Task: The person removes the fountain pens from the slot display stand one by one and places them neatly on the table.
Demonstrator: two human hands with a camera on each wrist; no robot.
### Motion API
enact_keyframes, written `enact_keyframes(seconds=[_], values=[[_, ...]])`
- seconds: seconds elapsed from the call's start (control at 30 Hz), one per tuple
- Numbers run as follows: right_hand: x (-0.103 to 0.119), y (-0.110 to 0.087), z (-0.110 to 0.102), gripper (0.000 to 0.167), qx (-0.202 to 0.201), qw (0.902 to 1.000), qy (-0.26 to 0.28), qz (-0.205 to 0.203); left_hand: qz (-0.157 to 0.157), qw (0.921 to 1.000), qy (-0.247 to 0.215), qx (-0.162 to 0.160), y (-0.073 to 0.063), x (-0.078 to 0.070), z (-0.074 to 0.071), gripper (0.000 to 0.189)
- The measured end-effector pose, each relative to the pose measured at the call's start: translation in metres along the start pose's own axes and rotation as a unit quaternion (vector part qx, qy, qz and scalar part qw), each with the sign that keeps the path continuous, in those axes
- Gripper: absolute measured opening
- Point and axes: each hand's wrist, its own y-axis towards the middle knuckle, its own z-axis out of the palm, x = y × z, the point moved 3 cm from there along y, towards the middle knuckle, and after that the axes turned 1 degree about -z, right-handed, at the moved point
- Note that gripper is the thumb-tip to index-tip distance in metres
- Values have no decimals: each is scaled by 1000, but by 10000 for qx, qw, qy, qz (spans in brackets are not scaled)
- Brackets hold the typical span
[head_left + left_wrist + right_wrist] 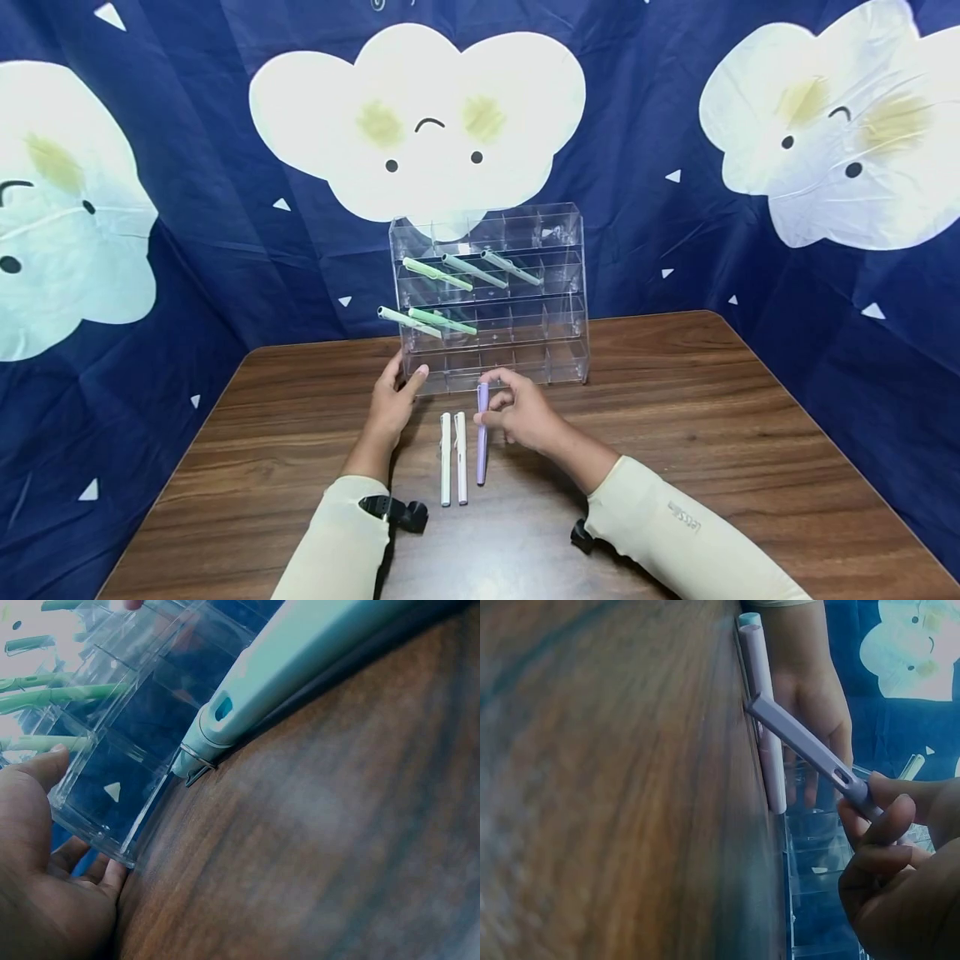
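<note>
My right hand [531,418] pinches a purple pen [482,458] near its upper end, just in front of a clear tiered display rack [567,367]. In the right wrist view the pen [802,741] slants up off the tabletop, thumb and fingertips around one end. My left hand [390,410] holds the rack's lower left corner, thumb at the front and the other fingers along the side. Left of the purple pen, a white pen [446,467] and a pale pinkish pen [461,467] lie side by side on the table.
Up in the rack, a light green pen [442,275] and two grey-green pens [476,272] lean on one tier. Below them rest a whitish pen [405,320] and a green pen [448,322]. The wooden table [675,400] meets a blue cloud-print curtain [637,208] behind.
</note>
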Motion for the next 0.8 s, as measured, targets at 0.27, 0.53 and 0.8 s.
enact_keyframes(seconds=[0.27, 0.53, 0.8], values=[[-8, -1, 1, 56, 290, 9995, -52, 93, 0, 10000, 39, 8, -1, 0, 2, 73], [-23, 2, 1, 58, 545, 9979, 93, 326, -30, 10000, 35, -25, 0, 0, 3, 72], [-39, 6, 8, 54, 728, 9959, 69, 530, 24, 9999, -66, -121, 2, 1, 2, 71]])
